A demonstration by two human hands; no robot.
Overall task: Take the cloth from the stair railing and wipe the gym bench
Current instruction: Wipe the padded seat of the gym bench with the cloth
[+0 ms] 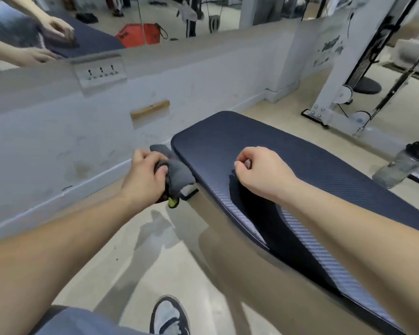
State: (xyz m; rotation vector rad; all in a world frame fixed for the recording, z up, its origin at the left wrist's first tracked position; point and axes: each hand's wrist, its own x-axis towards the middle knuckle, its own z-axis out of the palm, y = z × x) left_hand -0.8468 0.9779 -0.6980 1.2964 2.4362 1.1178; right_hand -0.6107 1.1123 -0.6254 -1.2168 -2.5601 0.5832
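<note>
Mirrored wall (203, 68) behind: cloth (179, 176) is grasped by the left grip (143, 176) at the gym bench (324, 170) edge; right grip (261, 172) is clenched.

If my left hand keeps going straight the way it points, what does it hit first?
Most likely the gym bench: your left hand grips the cloth right at the pad's left edge, so the cloth would push against the pad first, though depth is unclear.
</note>
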